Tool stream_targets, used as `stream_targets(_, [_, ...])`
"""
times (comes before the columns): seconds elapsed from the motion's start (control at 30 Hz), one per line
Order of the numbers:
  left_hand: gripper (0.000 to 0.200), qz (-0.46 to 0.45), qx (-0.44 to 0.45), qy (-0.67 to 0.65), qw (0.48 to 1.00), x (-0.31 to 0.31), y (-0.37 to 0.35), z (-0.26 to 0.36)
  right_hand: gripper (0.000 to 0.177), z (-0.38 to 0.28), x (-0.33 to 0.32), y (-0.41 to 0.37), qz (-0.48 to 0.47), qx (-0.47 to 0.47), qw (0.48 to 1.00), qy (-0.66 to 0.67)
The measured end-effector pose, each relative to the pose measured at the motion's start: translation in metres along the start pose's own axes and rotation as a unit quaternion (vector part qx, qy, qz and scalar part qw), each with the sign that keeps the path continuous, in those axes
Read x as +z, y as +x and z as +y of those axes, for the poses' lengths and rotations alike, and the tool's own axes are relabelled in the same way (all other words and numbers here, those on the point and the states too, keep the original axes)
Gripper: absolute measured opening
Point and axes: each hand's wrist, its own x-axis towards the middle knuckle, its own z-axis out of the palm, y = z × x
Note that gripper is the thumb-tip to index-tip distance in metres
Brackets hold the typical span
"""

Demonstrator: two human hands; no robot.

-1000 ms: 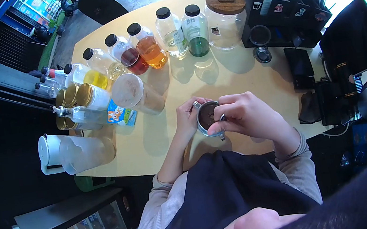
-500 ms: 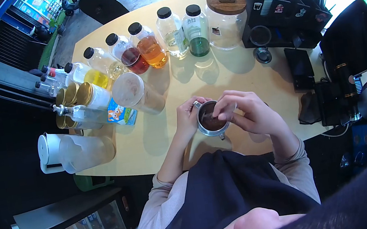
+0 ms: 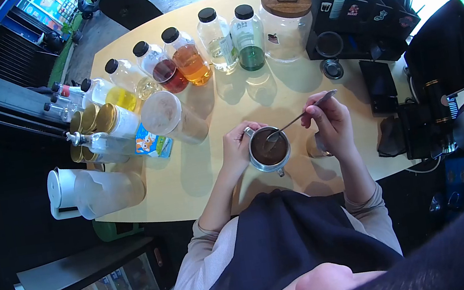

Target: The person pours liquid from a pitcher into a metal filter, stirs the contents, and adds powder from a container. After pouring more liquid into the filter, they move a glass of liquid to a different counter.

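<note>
Clock centred on metal cup [image 3: 271, 168], brown contents [image 3: 269, 152] inside. Left hand [image 3: 236, 147] grips cup at 9 to 10 o'clock. Right hand [image 3: 334, 126] pinches spoon [image 3: 292, 123], handle slanting toward 2 o'clock, tip inside cup. Clear glass [image 3: 314, 146] at 3 o'clock, partly hidden by right hand. On table [image 3: 226, 107]: lidded tub [image 3: 177, 120] at 10, orange bottle [image 3: 192, 64] at 11, green bottle [image 3: 251, 55] at 12, wooden-lidded jar [image 3: 287, 34] between 12 and 1, black organiser [image 3: 349, 46] between 1 and 2, white pitcher [image 3: 63, 194] at 9.
</note>
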Motion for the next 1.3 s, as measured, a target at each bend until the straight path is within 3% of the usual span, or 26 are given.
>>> stream_targets(0.13, [0.02, 0.007, -0.008, -0.017, 1.0, 0.001, 0.0, 0.0, 0.009, 0.011, -0.003, -0.002, 0.033, -0.035, 0.999, 0.019])
stream_targets(0.67, [0.02, 0.006, -0.015, -0.002, 1.0, 0.002, 0.0, 0.005, 0.011, 0.019, 0.003, -0.012, 0.018, -0.057, 0.998, 0.024])
stream_targets(0.97, [0.022, 0.012, -0.005, 0.018, 1.0, 0.003, 0.0, 0.01, 0.01, 0.033, 0.013, -0.008, -0.001, -0.103, 0.992, -0.076])
stream_targets(1.13, [0.021, 0.009, 0.0, 0.016, 1.0, 0.003, 0.0, 0.01, 0.012, 0.036, 0.022, -0.012, 0.102, 0.008, 0.994, -0.026])
stream_targets(1.3, [0.019, 0.001, -0.001, 0.001, 1.0, 0.001, 0.001, 0.005, 0.013, 0.03, 0.023, -0.009, 0.146, 0.002, 0.989, 0.01])
